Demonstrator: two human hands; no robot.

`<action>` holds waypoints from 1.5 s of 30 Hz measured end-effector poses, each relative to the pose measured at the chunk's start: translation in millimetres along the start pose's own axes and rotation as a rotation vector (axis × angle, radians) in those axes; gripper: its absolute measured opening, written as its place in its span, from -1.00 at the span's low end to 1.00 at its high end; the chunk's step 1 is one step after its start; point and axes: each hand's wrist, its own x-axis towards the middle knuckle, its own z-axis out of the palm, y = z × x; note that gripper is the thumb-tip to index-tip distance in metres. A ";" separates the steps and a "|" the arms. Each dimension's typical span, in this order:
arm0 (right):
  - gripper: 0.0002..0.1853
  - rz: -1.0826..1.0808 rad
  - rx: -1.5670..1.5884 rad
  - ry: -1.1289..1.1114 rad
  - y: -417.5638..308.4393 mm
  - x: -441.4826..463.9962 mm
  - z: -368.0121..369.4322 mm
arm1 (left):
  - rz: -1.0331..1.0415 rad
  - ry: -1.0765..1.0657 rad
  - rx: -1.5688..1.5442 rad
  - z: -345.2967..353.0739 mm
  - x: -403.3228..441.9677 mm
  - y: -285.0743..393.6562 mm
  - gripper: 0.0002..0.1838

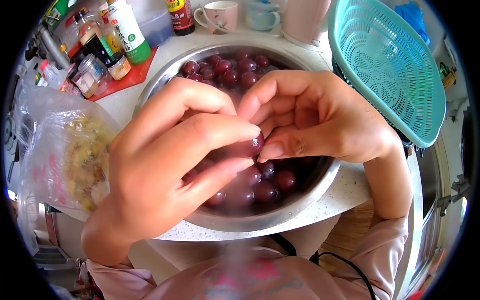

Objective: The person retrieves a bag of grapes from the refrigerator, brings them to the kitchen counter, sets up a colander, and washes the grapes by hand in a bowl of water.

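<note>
Over steel bowl (280,217): L hand (150,162) has grape (257,143) pinched btwn thumb & fingers; R hand (327,117) curled, thumb at grape, can't tell if gripping. Slick skin could let it drop in bowl. Plastic bag (47,160) L of bowl; bottles (128,35) behind-L; mug (222,19) behind; basket (392,75) behind-R. Hands block mid-bowl view.

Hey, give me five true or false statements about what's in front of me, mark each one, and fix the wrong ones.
1. The left hand pinches a dark red fruit. True.
2. The right hand grips a bottle. False: its thumb is beside that fruit.
3. The metal bowl holds many fruits. True.
4. The turquoise basket is at the left of the view. False: it is at the right.
5. A clear plastic bag is left of the bowl. True.
</note>
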 end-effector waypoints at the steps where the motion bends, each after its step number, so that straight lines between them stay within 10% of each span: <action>1: -0.56 0.003 0.007 0.001 0.1 0.1 -0.1 | 0.008 0.002 -0.003 0.3 -0.4 -0.4 -0.58; 45: -0.57 0.002 0.022 0.051 -1.9 0.1 1.1 | 0.047 0.002 -0.110 4.9 1.6 -9.1 -0.64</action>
